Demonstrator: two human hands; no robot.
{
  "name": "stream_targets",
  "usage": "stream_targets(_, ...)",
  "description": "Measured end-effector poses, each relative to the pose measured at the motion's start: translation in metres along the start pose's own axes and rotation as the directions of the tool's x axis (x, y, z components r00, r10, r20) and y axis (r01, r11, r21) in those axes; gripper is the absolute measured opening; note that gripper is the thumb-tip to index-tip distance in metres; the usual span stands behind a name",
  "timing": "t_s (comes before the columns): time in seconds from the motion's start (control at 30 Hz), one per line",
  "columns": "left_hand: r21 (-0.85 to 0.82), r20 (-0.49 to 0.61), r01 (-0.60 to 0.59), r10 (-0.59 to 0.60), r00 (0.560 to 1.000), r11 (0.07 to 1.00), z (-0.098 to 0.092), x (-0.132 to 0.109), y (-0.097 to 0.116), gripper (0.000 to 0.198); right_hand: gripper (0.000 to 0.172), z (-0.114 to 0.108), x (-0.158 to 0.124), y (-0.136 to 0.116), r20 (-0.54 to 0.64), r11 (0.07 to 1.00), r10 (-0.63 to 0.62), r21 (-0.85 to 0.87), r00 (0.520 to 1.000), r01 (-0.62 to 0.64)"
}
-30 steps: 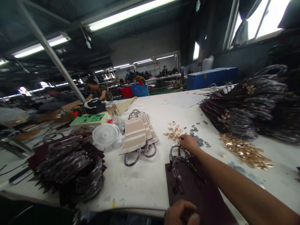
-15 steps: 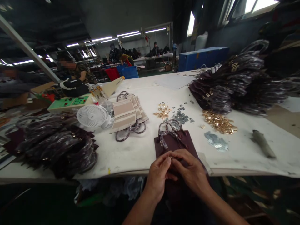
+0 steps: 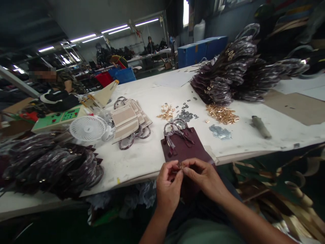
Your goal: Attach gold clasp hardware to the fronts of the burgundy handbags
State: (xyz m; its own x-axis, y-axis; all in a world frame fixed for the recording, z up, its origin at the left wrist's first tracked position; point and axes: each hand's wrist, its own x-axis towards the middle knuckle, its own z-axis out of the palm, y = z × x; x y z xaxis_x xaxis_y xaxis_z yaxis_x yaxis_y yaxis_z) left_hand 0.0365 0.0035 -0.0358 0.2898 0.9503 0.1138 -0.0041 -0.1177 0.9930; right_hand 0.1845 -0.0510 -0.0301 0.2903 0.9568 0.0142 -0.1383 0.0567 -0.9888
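A dark burgundy bag panel (image 3: 184, 145) with plastic-wrapped handles (image 3: 175, 130) lies over the table's front edge and hangs towards my lap. My left hand (image 3: 169, 184) is closed above its lower part, thumb and fingers pinched. Facing it, my right hand (image 3: 205, 176) is closed too, and the fingertips of both hands meet. A small brownish piece (image 3: 181, 165) shows between them, too small to name. Past the panel lie small gold metal fittings (image 3: 166, 112) and grey metal plates (image 3: 185, 114).
Wrapped-handle panels are heaped at left (image 3: 56, 162) and right (image 3: 228, 74). A white fan (image 3: 88, 128) stands beside stacked beige panels (image 3: 127, 117). More gold fittings (image 3: 222, 114), flat grey plates (image 3: 220, 132) and a grey roll-shaped object (image 3: 261, 127) lie to the right. A co-worker (image 3: 58, 81) sits at far left.
The view has turned right and tilted, so the table's contents sit further left. Both hands remain together over the panel, with the fingers slightly shifted and the small piece showing more.
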Motion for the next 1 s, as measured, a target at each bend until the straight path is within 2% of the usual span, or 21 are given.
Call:
stream_targets(0.07,-0.140,0.045,0.141,-0.136,0.990,0.980,-0.001,-0.002,0.000,0.056,0.034,-0.002,-0.001,-0.001,0.006,0.998,0.037,0.051,0.999,-0.037)
stream_targets(0.1,-0.180,0.083,0.195,-0.182,0.980,0.964,-0.002,-0.003,0.001,0.060,0.034,-0.003,-0.002,-0.001,0.006,0.997,0.042,0.061,0.999,-0.042)
stream_targets(0.2,-0.147,0.176,0.247,-0.221,0.959,0.958,-0.002,-0.004,0.002,0.047,0.032,-0.004,-0.005,-0.001,-0.005,0.999,0.023,0.048,1.000,-0.023)
stream_targets(0.37,0.009,0.149,0.135,-0.135,0.980,0.991,-0.001,-0.007,0.003,0.034,0.028,-0.007,-0.007,0.006,-0.136,0.998,-0.011,-0.067,0.991,0.002)
stream_targets(0.5,0.146,0.148,-0.004,-0.018,0.989,0.989,-0.001,-0.011,0.003,0.027,0.021,-0.011,-0.008,0.009,-0.096,0.991,-0.051,-0.127,0.994,0.039)
stream_targets(0.67,0.313,0.161,-0.142,0.095,0.982,0.939,0.000,-0.013,0.002,0.025,0.011,-0.015,-0.010,0.008,-0.087,0.972,-0.133,-0.209,0.987,0.112)
stream_targets(0.87,0.308,0.170,-0.134,0.084,0.982,0.942,0.005,-0.013,0.003,0.025,0.014,-0.016,-0.017,0.009,-0.169,0.970,-0.117,-0.230,0.979,0.077)
stream_targets(1.0,0.301,0.181,-0.131,0.079,0.980,0.944,0.006,-0.013,0.005,0.024,0.018,-0.020,-0.016,0.009,-0.147,0.973,-0.084,-0.227,0.986,0.049)
